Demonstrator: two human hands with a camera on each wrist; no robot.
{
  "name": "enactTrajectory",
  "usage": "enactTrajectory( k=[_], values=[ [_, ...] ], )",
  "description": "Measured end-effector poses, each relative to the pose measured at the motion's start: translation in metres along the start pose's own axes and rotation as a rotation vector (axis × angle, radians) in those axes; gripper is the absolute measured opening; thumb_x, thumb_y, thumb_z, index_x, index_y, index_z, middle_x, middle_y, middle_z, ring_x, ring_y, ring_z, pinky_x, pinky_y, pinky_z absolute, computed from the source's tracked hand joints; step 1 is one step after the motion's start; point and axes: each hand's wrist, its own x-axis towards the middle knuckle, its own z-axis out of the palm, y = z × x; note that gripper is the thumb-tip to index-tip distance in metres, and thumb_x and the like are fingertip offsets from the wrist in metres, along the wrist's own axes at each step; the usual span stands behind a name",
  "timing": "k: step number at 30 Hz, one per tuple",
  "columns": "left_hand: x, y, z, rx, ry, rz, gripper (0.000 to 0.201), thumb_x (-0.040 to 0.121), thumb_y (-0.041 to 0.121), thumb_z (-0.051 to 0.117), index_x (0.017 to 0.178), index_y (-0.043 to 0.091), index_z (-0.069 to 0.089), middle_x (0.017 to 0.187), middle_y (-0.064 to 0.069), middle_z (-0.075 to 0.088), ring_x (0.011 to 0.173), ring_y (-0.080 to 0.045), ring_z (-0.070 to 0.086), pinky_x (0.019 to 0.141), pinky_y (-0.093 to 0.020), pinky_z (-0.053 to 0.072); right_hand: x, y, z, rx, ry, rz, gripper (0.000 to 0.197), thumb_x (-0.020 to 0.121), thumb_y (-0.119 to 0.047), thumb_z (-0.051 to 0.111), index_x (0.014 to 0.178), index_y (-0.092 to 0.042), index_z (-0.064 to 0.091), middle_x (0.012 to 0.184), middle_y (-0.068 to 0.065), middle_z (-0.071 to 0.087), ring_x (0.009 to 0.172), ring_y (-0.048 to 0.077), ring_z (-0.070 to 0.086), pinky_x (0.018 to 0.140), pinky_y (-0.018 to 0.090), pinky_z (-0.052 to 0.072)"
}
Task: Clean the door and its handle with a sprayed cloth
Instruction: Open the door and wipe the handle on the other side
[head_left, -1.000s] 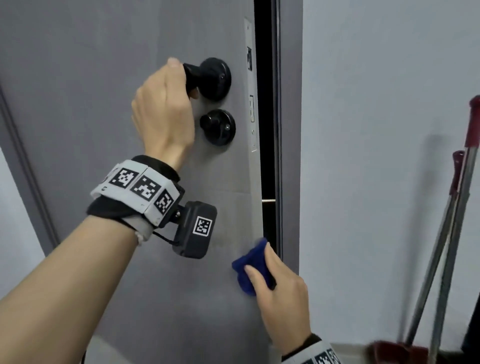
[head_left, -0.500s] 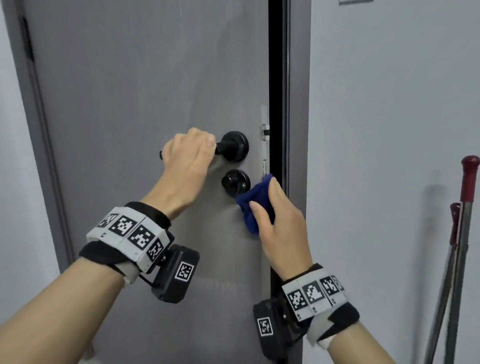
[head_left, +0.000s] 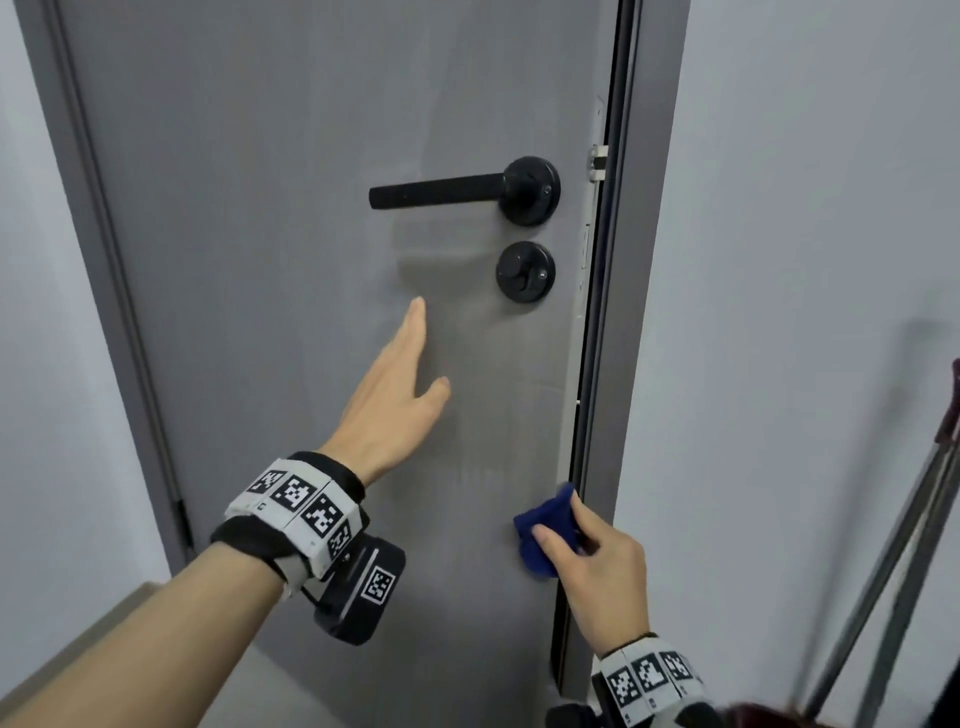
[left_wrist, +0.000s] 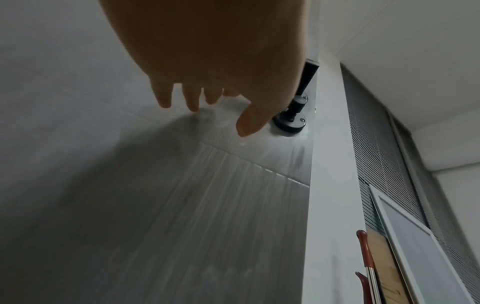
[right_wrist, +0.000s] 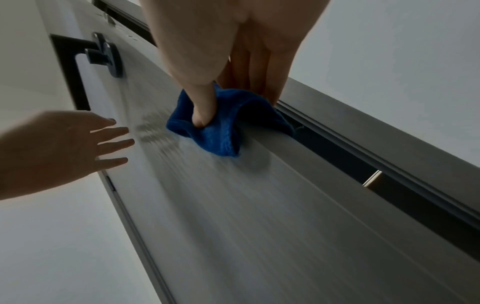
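Low on the door (head_left: 291, 260), well below the handle (head_left: 436, 193), the right hand (head_left: 597, 582) pinched the cloth (head_left: 545, 525) against its latch edge; nearer the handle, the left hand (head_left: 389, 410) was spread flat, fingers straight.

Right hand (head_left: 597, 571) grips blue cloth (head_left: 545, 530) at door (head_left: 260, 260) edge; left hand (head_left: 395, 395) flat, maybe touching.

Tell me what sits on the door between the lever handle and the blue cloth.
The round black lock knob, then bare, streaky grey door down to the blue cloth; the head view shows it.
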Motion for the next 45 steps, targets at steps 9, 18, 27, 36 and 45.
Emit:
enactTrajectory(
  k=[9, 18, 27, 36, 45],
  values=[
    [-0.013, 0.031, 0.014, 0.033, -0.005, -0.068, 0.084, 0.097, 0.050, 0.052, 0.160, 0.028, 0.000, 0.167, 0.012, -0.007, 0.154, -0.005, 0.002, 0.126, -0.038, 0.013, -0.032, 0.034, 0.000, -0.031, -0.068, 0.173, 0.063, 0.070, -0.029, 0.090, 0.128, -0.019, 0.068, 0.098, -0.013, 0.076, 0.092, 0.006, 0.070, 0.073, 0.009, 0.054],
    [-0.065, 0.064, 0.007, -0.091, 0.063, -0.204, 0.121, 0.072, 0.071, 0.067, 0.158, 0.033, -0.010, 0.165, 0.016, -0.018, 0.146, 0.004, 0.000, 0.114, -0.025, 0.013, -0.068, 0.005, -0.013, 0.138, -0.223, 0.142, 0.037, 0.069, -0.010, 0.087, 0.082, -0.043, 0.078, 0.077, -0.015, 0.077, 0.079, 0.003, 0.074, 0.073, 0.022, 0.060],
    [-0.139, 0.075, -0.082, -0.008, 0.161, -0.307, 0.121, 0.053, 0.092, 0.061, 0.151, 0.031, 0.024, 0.158, 0.015, 0.031, 0.144, -0.002, 0.032, 0.120, -0.040, 0.030, -0.086, -0.047, 0.005, 0.166, -0.866, -0.032, 0.019, 0.072, -0.020, 0.081, 0.089, -0.027, 0.083, 0.077, -0.008, 0.078, 0.075, 0.007, 0.073, 0.068, 0.034, 0.059],
    [-0.209, 0.089, -0.156, -0.045, 0.330, -0.353, 0.053, 0.079, 0.049, 0.077, 0.118, 0.017, 0.062, 0.110, 0.006, 0.071, 0.107, -0.010, 0.067, 0.084, -0.025, 0.055, -0.154, -0.117, 0.071, 0.188, -1.115, -0.243, 0.025, 0.061, -0.046, 0.072, 0.081, -0.033, 0.078, 0.062, -0.007, 0.072, 0.059, 0.000, 0.063, 0.057, 0.038, 0.054],
    [-0.271, 0.065, -0.228, -0.010, 0.543, -0.389, 0.027, 0.076, 0.014, 0.071, 0.103, 0.011, 0.069, 0.102, -0.005, 0.075, 0.094, -0.013, 0.073, 0.077, -0.029, 0.059, -0.190, -0.184, 0.141, 0.290, -1.276, -0.367, 0.025, 0.067, -0.024, 0.082, 0.075, -0.047, 0.076, 0.069, -0.005, 0.074, 0.062, -0.006, 0.060, 0.061, 0.037, 0.056]
  ],
)
